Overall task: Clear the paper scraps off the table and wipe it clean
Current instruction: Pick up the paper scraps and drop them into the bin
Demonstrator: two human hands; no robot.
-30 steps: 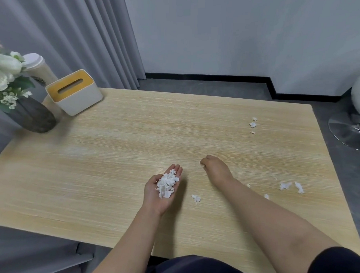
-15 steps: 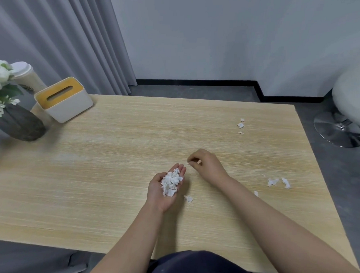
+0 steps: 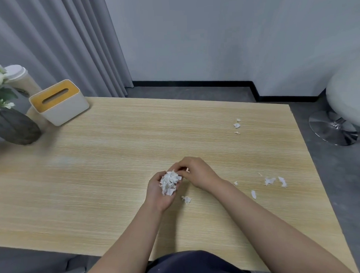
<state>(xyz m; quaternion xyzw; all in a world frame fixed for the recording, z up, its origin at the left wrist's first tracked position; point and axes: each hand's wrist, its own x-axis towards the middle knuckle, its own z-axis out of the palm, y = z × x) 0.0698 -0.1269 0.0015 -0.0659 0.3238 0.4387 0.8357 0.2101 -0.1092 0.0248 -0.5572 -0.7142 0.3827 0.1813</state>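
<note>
Two hands, one tissue box, one vase, one cup.

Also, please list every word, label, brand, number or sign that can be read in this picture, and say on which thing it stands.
No text can be read in this picture.
Paper cup: a dark round mark low on its side, partly hidden and too blurred to read.
Tissue box: no print visible.
Vase, table, paper scraps: no print visible.
</note>
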